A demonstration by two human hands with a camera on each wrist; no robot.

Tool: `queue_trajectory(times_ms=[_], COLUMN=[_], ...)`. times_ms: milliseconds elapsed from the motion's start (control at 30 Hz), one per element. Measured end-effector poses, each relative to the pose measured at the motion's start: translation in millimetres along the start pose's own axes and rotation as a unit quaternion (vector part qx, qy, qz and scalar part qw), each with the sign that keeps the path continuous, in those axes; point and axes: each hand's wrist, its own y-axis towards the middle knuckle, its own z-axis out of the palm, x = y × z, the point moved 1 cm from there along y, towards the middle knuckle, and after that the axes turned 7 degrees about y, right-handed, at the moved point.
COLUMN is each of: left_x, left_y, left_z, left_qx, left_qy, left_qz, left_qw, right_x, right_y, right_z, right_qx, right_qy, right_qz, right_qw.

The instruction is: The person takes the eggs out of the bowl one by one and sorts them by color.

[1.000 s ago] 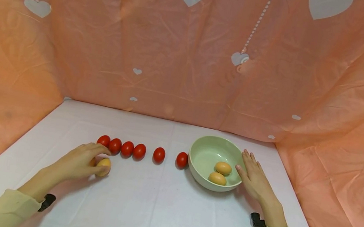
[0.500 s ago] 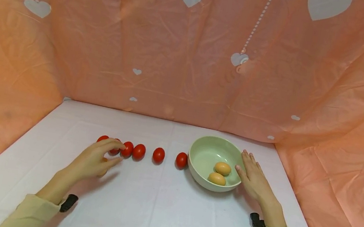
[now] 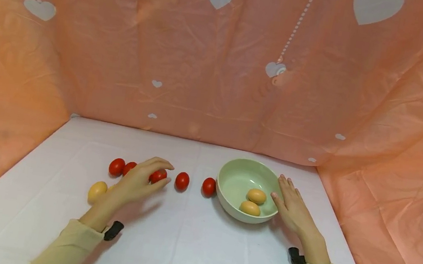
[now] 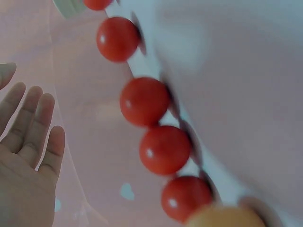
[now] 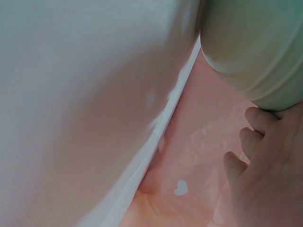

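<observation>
My left hand (image 3: 140, 183) hovers over the row of small red tomatoes (image 3: 182, 182), hiding part of it. In the left wrist view its fingers are spread and relaxed, and the palm holds nothing. A red tomato (image 4: 144, 101) and several others line up beside that hand. Behind the left wrist lies a yellow egg-shaped piece (image 3: 97, 191), with a second one mostly hidden. My right hand (image 3: 295, 212) rests straight fingers against the right side of a pale green bowl (image 3: 235, 179). Inside the bowl lie two more yellow egg-shaped pieces (image 3: 257, 196).
A white cloth (image 3: 194, 248) covers the table. One red tomato (image 3: 209, 187) sits right at the bowl's left side. Orange-pink sheets (image 3: 219, 83) with pale hearts hang at the back and both sides. Each wrist carries a small black camera (image 3: 113, 230).
My left hand has moved right, away from the yellow pieces and over the tomatoes, leaving those pieces on the cloth. The right hand and the bowl stay in place.
</observation>
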Motion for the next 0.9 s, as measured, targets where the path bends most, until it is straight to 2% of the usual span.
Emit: queue_trajectory(times_ms=[200, 467, 733, 900], left_x=[-12.4, -32.0, -52.6, -67.2], left_y=[17.5, 46.7, 74.9, 92.6], left_z=[14.9, 35.6, 56.9, 68.7], left_qx=[0.005, 0.009, 0.013, 0.033], left_qy=[-0.029, -0.043, -0.059, -0.052], left_qz=[0.011, 0.049, 0.106, 0.132], left_qw=[0.9995, 0.9978, 0.9925, 0.9893], right_x=[0, -1, -2, -3], right_y=[0.0, -0.2, 1.1, 2.0], right_z=[1, 1, 1, 1], right_qx=[0.001, 0.0, 0.0, -0.001], right_qy=[0.002, -0.002, -0.001, -0.003], right_qz=[-0.001, -0.001, 0.002, 0.002], right_qw=[1.0, 1.0, 1.0, 1.0])
